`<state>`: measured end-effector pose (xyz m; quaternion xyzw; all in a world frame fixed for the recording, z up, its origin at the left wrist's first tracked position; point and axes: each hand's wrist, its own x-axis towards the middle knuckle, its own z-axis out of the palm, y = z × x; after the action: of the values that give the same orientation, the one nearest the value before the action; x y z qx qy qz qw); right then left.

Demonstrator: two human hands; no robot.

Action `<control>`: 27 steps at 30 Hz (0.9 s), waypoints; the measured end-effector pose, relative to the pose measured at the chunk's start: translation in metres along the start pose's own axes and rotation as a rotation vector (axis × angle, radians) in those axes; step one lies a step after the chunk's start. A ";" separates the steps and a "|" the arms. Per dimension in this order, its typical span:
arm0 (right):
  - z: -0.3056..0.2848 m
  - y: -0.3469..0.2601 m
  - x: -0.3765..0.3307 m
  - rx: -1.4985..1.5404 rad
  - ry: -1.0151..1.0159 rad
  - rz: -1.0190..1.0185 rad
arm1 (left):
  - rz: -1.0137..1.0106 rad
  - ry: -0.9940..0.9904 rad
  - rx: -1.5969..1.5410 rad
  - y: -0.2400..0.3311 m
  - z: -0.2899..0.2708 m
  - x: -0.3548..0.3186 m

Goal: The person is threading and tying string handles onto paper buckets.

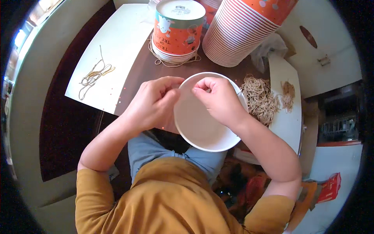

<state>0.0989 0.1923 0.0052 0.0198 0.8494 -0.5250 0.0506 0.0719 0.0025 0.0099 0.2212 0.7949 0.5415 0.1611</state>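
Note:
A white paper bucket (206, 130) rests between my arms at the table's near edge, its open mouth turned up toward me. My left hand (150, 101) is at the outside of its left wall, fingers curled and thumb close to the fingertips. Inside the mouth, near the left wall, my right hand (220, 97) is closed in a pinch. Whatever either hand's fingertips hold is too small or hidden to make out. To the right of the bucket lies a heap of beige cords (260, 99).
Beyond my hands stand an upside-down stack of orange printed buckets (177, 37) and a tall leaning stack of nested buckets (233, 37). Loose cords (93, 76) lie on the white panel (113, 35) at left. A smaller cord bundle (288, 93) is at far right.

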 end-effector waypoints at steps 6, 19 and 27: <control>0.004 -0.003 0.002 -0.017 0.021 -0.006 | 0.026 0.047 -0.023 -0.012 -0.002 0.011; 0.009 -0.007 0.009 -0.093 -0.012 -0.008 | 0.060 -0.059 -0.057 -0.010 -0.007 0.017; -0.005 -0.016 0.007 -0.127 -0.130 0.052 | 0.425 0.024 0.419 -0.008 -0.005 0.020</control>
<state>0.0898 0.1892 0.0207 0.0045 0.8750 -0.4689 0.1203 0.0512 0.0071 0.0040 0.4050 0.8270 0.3897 -0.0145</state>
